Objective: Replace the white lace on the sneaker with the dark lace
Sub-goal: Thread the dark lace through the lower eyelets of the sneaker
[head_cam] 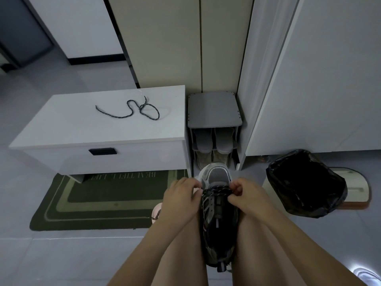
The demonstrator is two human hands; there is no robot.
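Sneaker is wedged between the bare knees, toe pointing away, sole down. Both forearms come in from below and meet at the lower eyelets. Left hand has its fingers curled, pinching the dark lace at the left edge. Right hand pinches it thumb to forefinger on the right. Second dark lace lies loose on the white bench.

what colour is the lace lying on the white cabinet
The lace is dark with pale flecks; head view.
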